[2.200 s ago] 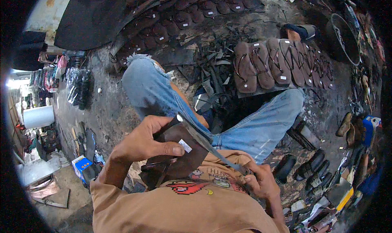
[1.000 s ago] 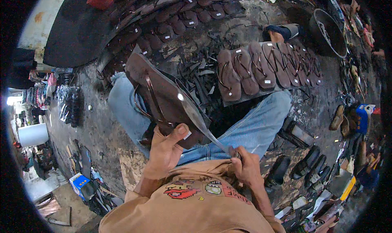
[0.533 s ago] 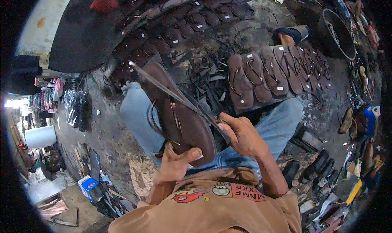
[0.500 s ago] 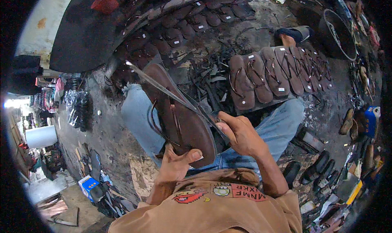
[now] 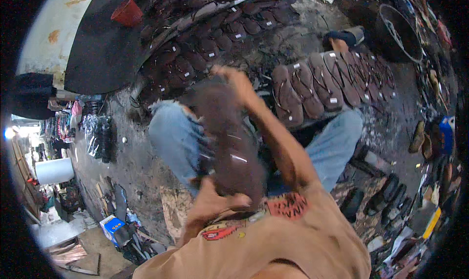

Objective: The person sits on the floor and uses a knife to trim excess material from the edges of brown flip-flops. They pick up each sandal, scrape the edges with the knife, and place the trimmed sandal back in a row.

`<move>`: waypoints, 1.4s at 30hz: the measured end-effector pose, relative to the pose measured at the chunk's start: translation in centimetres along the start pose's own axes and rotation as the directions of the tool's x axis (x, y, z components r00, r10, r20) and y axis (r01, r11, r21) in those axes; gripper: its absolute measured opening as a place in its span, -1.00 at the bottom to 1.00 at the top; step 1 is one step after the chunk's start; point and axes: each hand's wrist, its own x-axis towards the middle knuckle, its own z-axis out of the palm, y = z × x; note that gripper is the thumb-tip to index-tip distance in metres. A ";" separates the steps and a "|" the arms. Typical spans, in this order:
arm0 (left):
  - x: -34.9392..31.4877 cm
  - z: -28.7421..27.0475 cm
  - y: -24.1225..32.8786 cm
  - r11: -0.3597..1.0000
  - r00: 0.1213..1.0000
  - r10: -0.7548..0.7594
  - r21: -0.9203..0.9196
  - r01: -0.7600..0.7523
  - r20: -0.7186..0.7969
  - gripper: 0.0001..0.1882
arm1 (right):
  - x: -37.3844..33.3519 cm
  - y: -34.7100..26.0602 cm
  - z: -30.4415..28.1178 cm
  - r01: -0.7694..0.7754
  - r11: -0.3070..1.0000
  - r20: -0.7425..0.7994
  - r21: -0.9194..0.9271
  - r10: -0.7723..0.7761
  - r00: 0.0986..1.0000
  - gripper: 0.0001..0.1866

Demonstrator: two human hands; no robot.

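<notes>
A brown flip-flop [image 5: 234,152], smeared by motion, is held lengthwise in front of my chest and over my lap. My left hand [image 5: 217,200] grips its near end, thumb lying across the top. Near the sandal's far end is my right hand [image 5: 234,83], the forearm reaching along the sandal's right side. Its fingers are blurred, so whether they hold anything does not show. Right of the sandal, a row of finished-looking brown flip-flops [image 5: 312,88] lies overlapping between and beyond my knees.
More brown flip-flops [image 5: 229,34] lie in rows at the back. A red bucket [image 5: 128,12] rests on a dark sheet [image 5: 100,44] at upper left. Dark sandals [image 5: 383,196] lie at right, a large round container [image 5: 400,34] behind. A blue box [image 5: 116,230] is at lower left.
My right hand has swung forward and left, from the sandal's near right side to its far end. The long thin strip along the sandal's edge no longer shows. The sandal has turned more upright.
</notes>
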 end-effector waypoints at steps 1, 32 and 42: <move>0.2 0.0 0.6 0.992 0.992 0.126 -0.010 -0.125 0.009 -0.13 | 1.5 0.9 -0.8 -0.122 0.993 0.042 0.009 0.121 0.992 -0.36; 0.7 -2.0 8.0 0.884 0.908 0.377 -0.222 -0.411 -0.183 -0.54 | -22.6 -12.9 -14.4 -0.327 0.888 0.287 -0.324 0.422 0.860 -0.76; 1.1 -3.1 8.3 0.923 0.931 0.355 -0.130 -0.363 -0.082 -0.51 | -6.2 -14.9 -14.6 0.044 0.941 0.678 -0.337 0.210 0.705 -0.47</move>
